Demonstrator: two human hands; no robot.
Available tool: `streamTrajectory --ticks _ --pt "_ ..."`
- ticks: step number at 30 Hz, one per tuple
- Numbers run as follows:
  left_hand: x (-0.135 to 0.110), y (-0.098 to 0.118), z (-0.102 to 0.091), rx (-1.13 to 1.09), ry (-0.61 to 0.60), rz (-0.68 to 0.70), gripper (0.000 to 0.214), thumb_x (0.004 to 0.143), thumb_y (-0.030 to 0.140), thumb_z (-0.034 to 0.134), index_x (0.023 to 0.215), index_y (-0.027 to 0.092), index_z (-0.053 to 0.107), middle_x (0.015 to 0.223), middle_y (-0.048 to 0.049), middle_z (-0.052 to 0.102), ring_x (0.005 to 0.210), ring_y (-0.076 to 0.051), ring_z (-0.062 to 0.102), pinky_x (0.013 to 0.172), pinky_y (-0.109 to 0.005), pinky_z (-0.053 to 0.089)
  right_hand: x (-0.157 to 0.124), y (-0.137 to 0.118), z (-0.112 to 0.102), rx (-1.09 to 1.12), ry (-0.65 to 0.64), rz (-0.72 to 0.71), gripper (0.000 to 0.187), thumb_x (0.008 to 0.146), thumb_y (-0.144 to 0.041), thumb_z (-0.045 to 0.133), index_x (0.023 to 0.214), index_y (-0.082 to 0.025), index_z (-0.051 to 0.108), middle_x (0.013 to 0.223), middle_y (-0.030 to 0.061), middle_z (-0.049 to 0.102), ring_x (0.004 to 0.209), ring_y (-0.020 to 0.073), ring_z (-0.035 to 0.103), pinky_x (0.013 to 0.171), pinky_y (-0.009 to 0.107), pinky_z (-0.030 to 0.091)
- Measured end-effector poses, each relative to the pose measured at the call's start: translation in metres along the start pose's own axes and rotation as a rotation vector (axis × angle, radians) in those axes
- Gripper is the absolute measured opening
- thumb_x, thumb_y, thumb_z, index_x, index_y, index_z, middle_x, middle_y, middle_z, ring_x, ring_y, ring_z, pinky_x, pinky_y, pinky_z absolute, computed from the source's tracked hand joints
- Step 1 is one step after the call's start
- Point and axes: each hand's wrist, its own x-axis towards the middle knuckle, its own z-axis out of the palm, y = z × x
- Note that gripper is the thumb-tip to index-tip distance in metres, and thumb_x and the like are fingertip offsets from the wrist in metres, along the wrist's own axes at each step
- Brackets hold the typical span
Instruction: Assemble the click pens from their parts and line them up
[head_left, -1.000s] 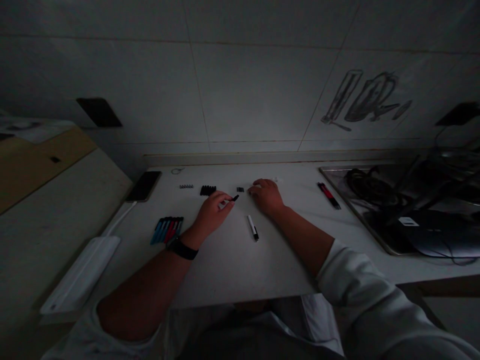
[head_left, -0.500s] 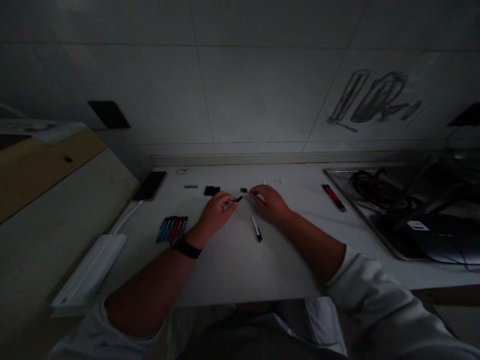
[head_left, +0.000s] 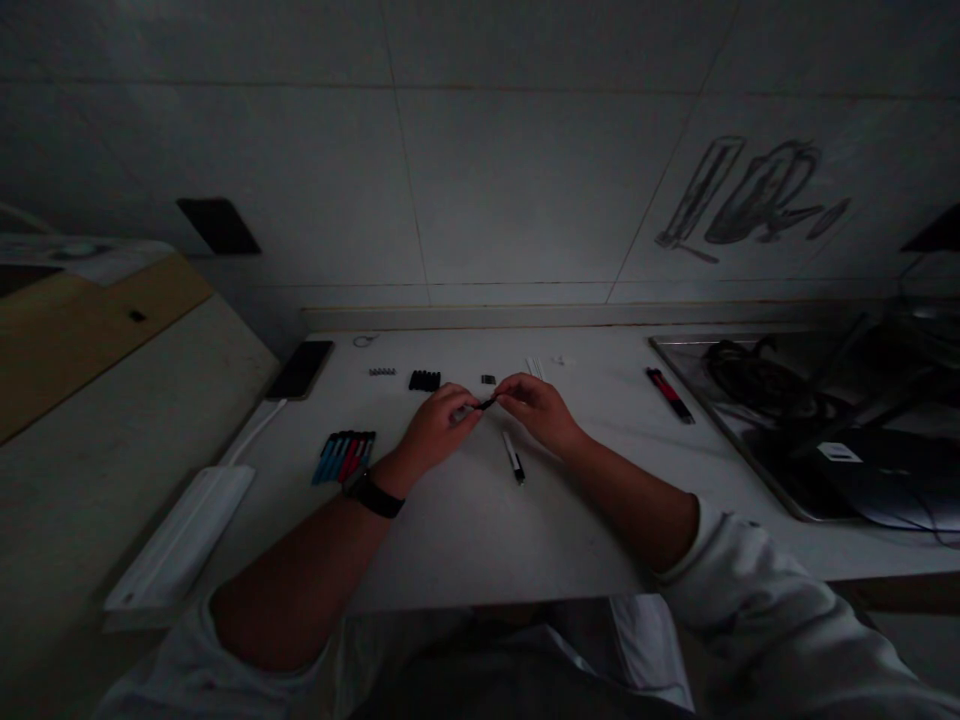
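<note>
Counter, middle: the left hand is pinching a black piece, and the right hand is meeting its right end, its grip there unclear. Seemingly light, stiff and slick, the piece is probably calling for fingertip holds near its ends.

White pen: one. Beyond the white pen: hands, two; black part, one. Left of the white pen: phone, one; wristwatch, one; coloured barrels, several, exact count unclear.
</note>
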Motion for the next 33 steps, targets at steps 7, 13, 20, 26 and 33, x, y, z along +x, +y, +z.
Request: streamTrajectory --ticks 7,13,20,26,33 --pt "0.0 -0.002 0.001 -0.057 0.014 0.009 0.011 0.096 0.029 0.066 0.099 0.02 0.072 0.105 -0.0064 0.066 0.091 -0.017 0.064 0.076 -0.03 0.053 -0.002 -0.001 0.001 -0.118 0.015 -0.067 0.018 0.091 -0.039 0.069 0.099 -0.024 0.076 0.101 0.0056 0.078 0.097 0.0196 0.074 0.096 0.038 0.057" --pt "0.002 0.0 -0.001 -0.204 0.087 -0.067 0.016 0.097 0.032 0.063 0.102 0.019 0.071 0.108 -0.0075 0.068 0.099 -0.018 0.066 0.08 -0.029 0.055 0.006 -0.007 -0.024 -0.271 0.11 -0.166 0.024 0.096 -0.039 0.066 0.114 -0.027 0.078 0.11 0.0056 0.078 0.099 0.0201 0.074 0.095 0.037 0.058" --pt "0.003 0.001 -0.005 -0.291 0.098 -0.151 0.021 0.097 0.036 0.061 0.102 0.018 0.071 0.112 -0.0082 0.068 0.102 -0.019 0.065 0.087 -0.032 0.055 0.024 0.02 -0.092 -0.749 0.24 0.01 0.024 0.095 -0.021 0.06 0.11 -0.022 0.08 0.111 0.0082 0.078 0.094 0.021 0.072 0.092 0.036 0.056" --pt "0.002 0.001 -0.002 -0.273 0.078 -0.147 0.02 0.096 0.037 0.062 0.1 0.019 0.07 0.107 -0.0073 0.068 0.1 -0.02 0.066 0.084 -0.032 0.055 0.022 0.034 -0.097 -1.029 -0.022 0.211 0.03 0.094 -0.023 0.062 0.119 -0.024 0.08 0.119 0.0087 0.076 0.1 0.0206 0.071 0.092 0.031 0.052" --pt "0.002 0.002 -0.003 -0.243 0.062 -0.158 0.02 0.096 0.037 0.062 0.098 0.019 0.07 0.107 -0.0075 0.067 0.1 -0.02 0.065 0.084 -0.032 0.055 0.022 0.023 -0.096 -1.155 -0.15 0.266 0.026 0.094 -0.027 0.062 0.109 -0.025 0.083 0.117 0.0094 0.076 0.105 0.0244 0.071 0.09 0.03 0.051"
